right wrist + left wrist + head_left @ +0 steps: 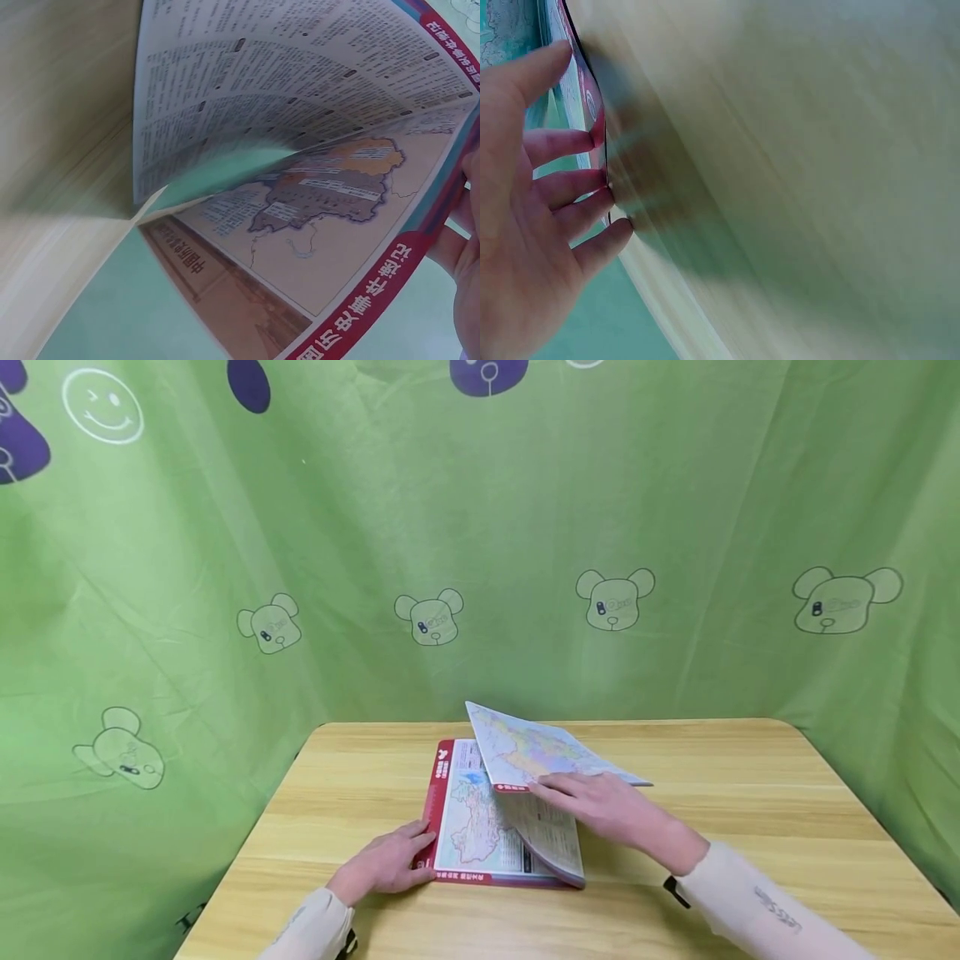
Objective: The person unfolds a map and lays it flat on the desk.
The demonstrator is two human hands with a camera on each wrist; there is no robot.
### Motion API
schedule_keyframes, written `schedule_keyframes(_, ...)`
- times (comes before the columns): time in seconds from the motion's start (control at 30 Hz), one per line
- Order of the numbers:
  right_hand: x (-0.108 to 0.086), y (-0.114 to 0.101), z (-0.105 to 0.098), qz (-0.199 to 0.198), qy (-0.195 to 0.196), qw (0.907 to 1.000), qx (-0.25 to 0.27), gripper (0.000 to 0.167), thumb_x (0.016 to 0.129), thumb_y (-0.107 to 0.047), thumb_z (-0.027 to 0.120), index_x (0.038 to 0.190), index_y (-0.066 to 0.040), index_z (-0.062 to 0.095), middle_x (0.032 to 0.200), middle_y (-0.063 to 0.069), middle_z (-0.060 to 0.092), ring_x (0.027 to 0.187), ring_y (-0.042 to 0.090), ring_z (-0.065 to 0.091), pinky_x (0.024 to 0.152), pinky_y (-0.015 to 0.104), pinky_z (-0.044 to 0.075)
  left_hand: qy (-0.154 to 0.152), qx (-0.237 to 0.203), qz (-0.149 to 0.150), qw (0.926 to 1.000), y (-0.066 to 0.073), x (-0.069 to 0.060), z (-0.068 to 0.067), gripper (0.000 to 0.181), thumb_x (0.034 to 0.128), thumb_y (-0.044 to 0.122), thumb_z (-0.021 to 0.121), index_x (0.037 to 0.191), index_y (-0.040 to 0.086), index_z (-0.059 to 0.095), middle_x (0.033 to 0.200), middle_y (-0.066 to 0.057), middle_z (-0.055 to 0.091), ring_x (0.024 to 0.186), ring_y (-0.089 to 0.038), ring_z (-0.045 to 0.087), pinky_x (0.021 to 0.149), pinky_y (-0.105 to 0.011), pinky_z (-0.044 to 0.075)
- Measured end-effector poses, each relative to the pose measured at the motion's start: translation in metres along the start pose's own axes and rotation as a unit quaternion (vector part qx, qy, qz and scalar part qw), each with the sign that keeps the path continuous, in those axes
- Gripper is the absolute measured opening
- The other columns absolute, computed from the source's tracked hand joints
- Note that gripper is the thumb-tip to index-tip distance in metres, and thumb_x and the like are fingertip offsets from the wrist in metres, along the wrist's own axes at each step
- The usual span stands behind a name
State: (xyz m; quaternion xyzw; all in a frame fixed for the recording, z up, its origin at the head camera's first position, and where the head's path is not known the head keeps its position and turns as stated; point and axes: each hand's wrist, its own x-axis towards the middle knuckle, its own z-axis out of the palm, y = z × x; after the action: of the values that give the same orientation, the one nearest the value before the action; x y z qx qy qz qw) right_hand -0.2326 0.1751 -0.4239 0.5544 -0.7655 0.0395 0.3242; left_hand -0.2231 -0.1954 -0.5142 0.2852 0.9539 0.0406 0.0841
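A folding map sheet (472,827) with a red border lies on the wooden table, showing a printed map. Its upper panel (540,747) is raised at a slant, with a coloured map on top. My right hand (603,806) holds this panel by its near red-bordered edge. From the right wrist view, the panel's underside (330,195) shows a map and text, curving apart from another text-covered panel (285,75). My left hand (390,860) rests against the sheet's left red edge, its fingers (581,187) spread along the border.
The pale wooden table (750,827) extends around the sheet on all sides. A green curtain (510,510) with bear-head and smiley prints hangs behind the table and along its sides.
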Motion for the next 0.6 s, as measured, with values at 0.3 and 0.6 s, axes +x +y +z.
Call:
schedule_keyframes(0.3,-0.008,0.005,-0.006,-0.014,0.054,0.998,-0.03,0.047,0.102,-0.002,0.015,0.126,-0.003,0.056,0.111,0.012,0.064,0.089,0.024,0.066,0.057,0.03,0.054,0.009,0.011,-0.002,0.9999,0.0,0.003,0.002,0.07,0.0875,0.054,0.058,0.139,0.008,0.048,0.146,-0.014,0.039,0.132,-0.029,0.038,0.104,-0.042,0.037)
schedule_keyframes(0.6,-0.023,0.011,-0.016,-0.001,0.053,0.9981,-0.032,0.046,0.103,-0.004,0.017,0.124,-0.003,0.058,0.111,0.011,0.064,0.091,0.024,0.066,0.061,0.032,0.056,0.018,0.015,0.01,0.9997,0.0,0.003,0.002,0.07,0.0877,0.053,0.059,0.138,0.006,0.049,0.145,-0.016,0.04,0.131,-0.03,0.04,0.103,-0.043,0.039)
